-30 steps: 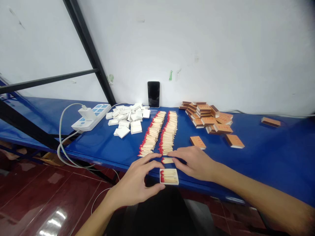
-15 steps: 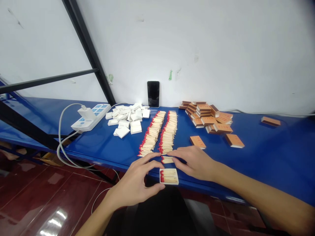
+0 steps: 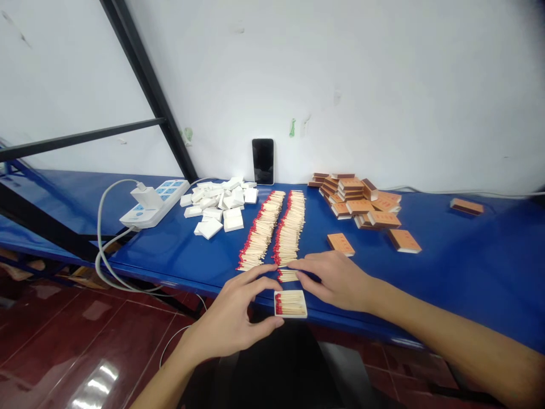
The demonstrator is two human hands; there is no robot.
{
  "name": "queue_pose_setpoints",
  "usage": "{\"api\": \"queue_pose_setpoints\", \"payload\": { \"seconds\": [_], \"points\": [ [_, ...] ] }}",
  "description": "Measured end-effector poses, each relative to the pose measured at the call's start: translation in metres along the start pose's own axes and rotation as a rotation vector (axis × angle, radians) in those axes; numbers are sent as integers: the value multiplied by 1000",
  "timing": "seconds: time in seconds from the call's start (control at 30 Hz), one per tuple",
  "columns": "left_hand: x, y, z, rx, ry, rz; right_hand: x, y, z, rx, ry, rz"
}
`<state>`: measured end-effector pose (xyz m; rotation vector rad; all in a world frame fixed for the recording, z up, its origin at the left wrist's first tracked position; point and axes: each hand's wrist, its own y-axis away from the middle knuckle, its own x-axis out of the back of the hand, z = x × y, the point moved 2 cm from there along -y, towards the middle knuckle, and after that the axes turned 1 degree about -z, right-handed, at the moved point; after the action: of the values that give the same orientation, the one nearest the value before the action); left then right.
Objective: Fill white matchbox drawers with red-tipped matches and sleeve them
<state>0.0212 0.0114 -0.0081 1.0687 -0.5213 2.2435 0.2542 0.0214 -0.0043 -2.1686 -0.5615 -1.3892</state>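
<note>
A small white tray filled with red-tipped matches (image 3: 291,304) rests at the near edge of the blue table (image 3: 460,267). My left hand (image 3: 238,315) grips that tray between thumb and forefinger. My right hand (image 3: 334,279) lies just right of it, its fingertips pinching a small bunch of matches (image 3: 288,275) against the table. Two long rows of loose matches (image 3: 279,230) run away from the hands toward the wall.
A heap of empty white trays (image 3: 219,205) lies left of the rows, a white power strip (image 3: 154,201) with a cable beyond it. Orange matchbox sleeves (image 3: 361,201) pile up on the right. A black phone (image 3: 263,161) leans on the wall. Black frame bars cross the left.
The hands and the filled tray have hardly moved; the view has tilted very slightly.
</note>
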Motion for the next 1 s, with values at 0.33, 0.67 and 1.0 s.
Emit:
{"api": "queue_pose_setpoints", "payload": {
  "seconds": [0.33,0.67,1.0],
  "points": [
    [0,0,-1,-18,-1,9,-1,0,1,6,-13,17],
    [0,-1,1,-49,2,25,4,0,0,57,-47,9],
    [1,1,2,-55,-9,25,4,-1,0,43,-45,-5]
  ]
}}
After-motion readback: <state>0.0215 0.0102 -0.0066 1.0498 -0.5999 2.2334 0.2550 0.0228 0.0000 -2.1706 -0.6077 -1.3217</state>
